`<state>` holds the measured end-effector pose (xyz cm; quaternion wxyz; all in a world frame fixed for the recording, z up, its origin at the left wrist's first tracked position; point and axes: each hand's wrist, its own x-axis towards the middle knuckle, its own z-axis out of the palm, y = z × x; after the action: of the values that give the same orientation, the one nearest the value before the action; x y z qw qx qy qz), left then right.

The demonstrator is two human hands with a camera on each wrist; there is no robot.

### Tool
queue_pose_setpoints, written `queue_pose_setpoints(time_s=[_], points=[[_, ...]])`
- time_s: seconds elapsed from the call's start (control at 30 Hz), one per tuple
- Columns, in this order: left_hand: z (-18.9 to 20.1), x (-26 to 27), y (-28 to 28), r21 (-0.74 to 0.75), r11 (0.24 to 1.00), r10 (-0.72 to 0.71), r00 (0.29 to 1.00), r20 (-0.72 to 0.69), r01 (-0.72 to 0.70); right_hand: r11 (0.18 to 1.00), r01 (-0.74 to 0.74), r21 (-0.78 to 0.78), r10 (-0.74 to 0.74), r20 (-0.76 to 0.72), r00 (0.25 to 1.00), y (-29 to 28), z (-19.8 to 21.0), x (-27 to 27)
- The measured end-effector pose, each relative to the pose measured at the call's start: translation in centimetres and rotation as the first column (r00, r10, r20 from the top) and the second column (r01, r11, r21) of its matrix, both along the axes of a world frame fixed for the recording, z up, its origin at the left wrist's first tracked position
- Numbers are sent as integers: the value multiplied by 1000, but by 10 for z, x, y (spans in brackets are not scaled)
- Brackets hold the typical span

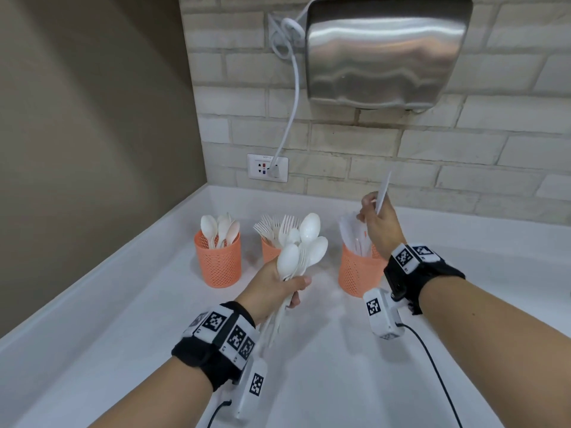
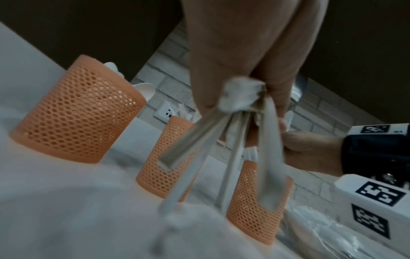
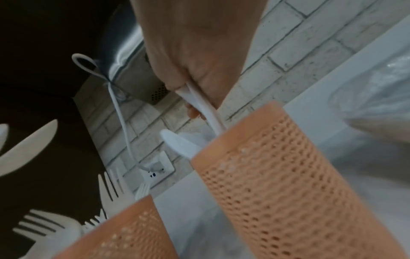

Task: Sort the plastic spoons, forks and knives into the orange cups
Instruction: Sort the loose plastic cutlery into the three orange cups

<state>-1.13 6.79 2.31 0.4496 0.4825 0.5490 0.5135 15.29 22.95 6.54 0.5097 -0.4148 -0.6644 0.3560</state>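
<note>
Three orange mesh cups stand in a row on the white counter: the left cup [image 1: 218, 260] holds spoons, the middle cup [image 1: 270, 250] forks, the right cup [image 1: 358, 270] knives. My left hand [image 1: 278, 288] grips a bundle of white spoons and forks [image 1: 304, 247] in front of the middle cup; the bundle's handles [image 2: 233, 143] fan out below the fist. My right hand [image 1: 375, 222] pinches a white knife [image 1: 383, 193] above the right cup's rim, blade up. In the right wrist view the knife's handle [image 3: 208, 112] reaches down to the right cup [image 3: 288, 184].
A steel hand dryer [image 1: 386, 50] hangs on the brick wall, its cord running to a wall socket [image 1: 267, 167]. A brown wall closes the left side. Clear plastic wrapping [image 2: 321, 233] lies on the counter to the right of the cups.
</note>
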Motion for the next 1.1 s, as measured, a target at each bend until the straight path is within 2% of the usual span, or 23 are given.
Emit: queue_pose_setpoints(time_s=[0.13,0.2,0.27,0.3,0.33,0.37,0.43,0.5,0.57,0.67,0.77,0.83,0.9,1.0,1.1], points=[[-3,3,6,40,992,124,986,-113,-120,997,-24,-67,30,90,995,0,-4,-2],[-5,5,10,53,984,175,965,-197,-167,998,41,37,-45,97,994,-3,3,-7],[-7,7,13,82,974,227,933,-281,-212,964,117,237,-144,102,984,-14,14,-16],[-8,8,14,102,967,254,917,-307,-234,948,107,301,-141,94,986,-22,20,-21],[-8,9,15,122,959,282,900,-332,-255,950,44,310,-77,96,992,-31,25,-27],[-7,10,15,141,951,307,881,-359,-274,961,-67,267,30,139,990,-42,30,-34],[-6,11,17,166,941,338,854,-397,-295,956,-273,109,227,320,920,-59,31,-45],[-4,12,17,174,935,354,837,-418,-308,936,-353,-9,319,451,834,-69,26,-53],[-4,12,16,183,933,360,816,-452,-310,937,-346,-39,322,475,819,-71,25,-56],[-7,10,12,195,936,352,816,-458,-294,961,-276,-22,264,370,891,-67,36,-55],[-12,8,12,161,952,306,851,-427,-262,986,-167,8,165,119,979,-55,52,-47],[-16,6,12,123,958,287,871,-398,-260,996,-52,70,55,-32,998,-47,63,-35],[-21,4,14,95,961,278,903,-329,-261,974,95,204,-69,-134,989,-40,75,-19],[-23,3,16,51,965,262,933,-246,-257,879,253,404,-196,-176,965,-30,79,0],[-20,3,15,8,988,153,983,-104,-153,838,226,496,-237,-42,971,-22,60,9]])
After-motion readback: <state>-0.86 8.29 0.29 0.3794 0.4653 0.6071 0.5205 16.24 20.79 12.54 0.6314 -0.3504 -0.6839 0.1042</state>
